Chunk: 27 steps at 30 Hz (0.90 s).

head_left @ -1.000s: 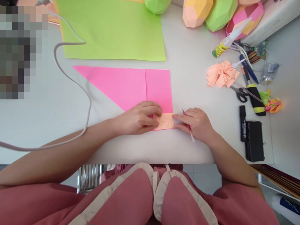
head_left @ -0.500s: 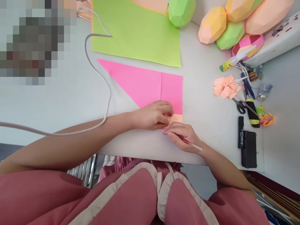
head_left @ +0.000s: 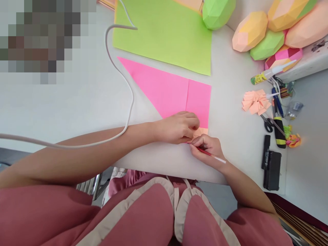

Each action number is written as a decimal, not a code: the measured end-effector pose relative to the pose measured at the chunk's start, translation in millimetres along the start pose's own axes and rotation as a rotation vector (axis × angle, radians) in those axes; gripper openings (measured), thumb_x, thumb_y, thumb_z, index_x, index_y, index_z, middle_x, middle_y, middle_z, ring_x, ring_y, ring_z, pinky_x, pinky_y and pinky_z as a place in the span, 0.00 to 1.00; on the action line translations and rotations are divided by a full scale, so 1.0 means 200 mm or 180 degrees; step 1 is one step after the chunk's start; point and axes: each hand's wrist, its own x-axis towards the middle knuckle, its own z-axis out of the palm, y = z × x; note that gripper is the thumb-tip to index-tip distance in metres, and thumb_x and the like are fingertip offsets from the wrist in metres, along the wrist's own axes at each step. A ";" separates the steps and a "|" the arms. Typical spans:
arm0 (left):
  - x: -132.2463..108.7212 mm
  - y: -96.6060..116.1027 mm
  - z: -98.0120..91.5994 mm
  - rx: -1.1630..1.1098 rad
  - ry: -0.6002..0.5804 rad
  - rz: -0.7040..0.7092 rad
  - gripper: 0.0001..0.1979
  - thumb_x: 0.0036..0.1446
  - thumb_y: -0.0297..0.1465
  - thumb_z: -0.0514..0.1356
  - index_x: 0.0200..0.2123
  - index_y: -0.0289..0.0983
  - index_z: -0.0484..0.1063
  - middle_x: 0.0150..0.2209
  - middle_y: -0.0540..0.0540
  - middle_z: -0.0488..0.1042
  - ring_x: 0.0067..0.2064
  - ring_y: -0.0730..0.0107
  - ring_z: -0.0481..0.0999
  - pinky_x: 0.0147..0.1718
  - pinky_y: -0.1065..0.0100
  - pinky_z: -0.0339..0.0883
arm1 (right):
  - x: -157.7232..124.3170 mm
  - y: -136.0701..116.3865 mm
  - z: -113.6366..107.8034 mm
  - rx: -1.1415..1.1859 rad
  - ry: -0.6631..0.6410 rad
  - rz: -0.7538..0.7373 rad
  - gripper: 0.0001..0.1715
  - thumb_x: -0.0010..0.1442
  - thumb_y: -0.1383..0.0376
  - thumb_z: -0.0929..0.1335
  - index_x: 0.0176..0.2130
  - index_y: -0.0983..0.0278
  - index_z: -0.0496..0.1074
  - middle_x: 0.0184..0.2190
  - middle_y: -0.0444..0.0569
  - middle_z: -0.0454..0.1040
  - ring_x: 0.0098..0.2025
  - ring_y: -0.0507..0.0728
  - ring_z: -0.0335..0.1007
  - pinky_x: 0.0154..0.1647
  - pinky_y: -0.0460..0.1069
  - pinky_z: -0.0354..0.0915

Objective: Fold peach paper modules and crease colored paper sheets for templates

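A pink paper sheet (head_left: 169, 90) with a fold line lies on the white table (head_left: 77, 102). On its near right corner sits a small peach paper piece (head_left: 202, 131). My left hand (head_left: 178, 127) rests on that corner with fingers curled, pressing the peach piece down. My right hand (head_left: 207, 148) grips a red pen (head_left: 210, 154), its tip at the lower edge of the peach piece beside my left fingers.
A green sheet (head_left: 166, 34) lies behind the pink one. Faceted paper shapes (head_left: 266, 32) crowd the far right. A glue bottle (head_left: 271, 73), peach paper bits (head_left: 255, 101), scissors (head_left: 268, 122), pens, a black marker (head_left: 265, 152) and a black case (head_left: 273, 171) line the right. A white cable (head_left: 128, 89) crosses the left.
My right hand moved from the right side of the peach piece to its near edge, turning the pen tip toward my left fingers. The view has shifted, so everything sits further right.
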 end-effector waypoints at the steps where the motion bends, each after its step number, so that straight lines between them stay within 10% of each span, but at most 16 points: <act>1: 0.00 0.00 0.00 -0.0003 -0.0001 -0.0003 0.15 0.62 0.29 0.56 0.24 0.37 0.75 0.40 0.41 0.75 0.47 0.60 0.72 0.48 0.58 0.65 | 0.00 0.00 0.00 -0.0001 0.0000 -0.0006 0.10 0.55 0.64 0.69 0.25 0.62 0.63 0.22 0.43 0.71 0.24 0.51 0.68 0.22 0.45 0.62; 27: -0.01 0.00 0.00 0.0014 0.0003 0.0073 0.14 0.61 0.28 0.57 0.24 0.37 0.76 0.39 0.41 0.74 0.47 0.61 0.71 0.47 0.59 0.65 | 0.01 -0.01 0.00 -0.0227 -0.0057 -0.0089 0.10 0.55 0.63 0.68 0.25 0.62 0.64 0.23 0.43 0.70 0.25 0.51 0.69 0.23 0.45 0.64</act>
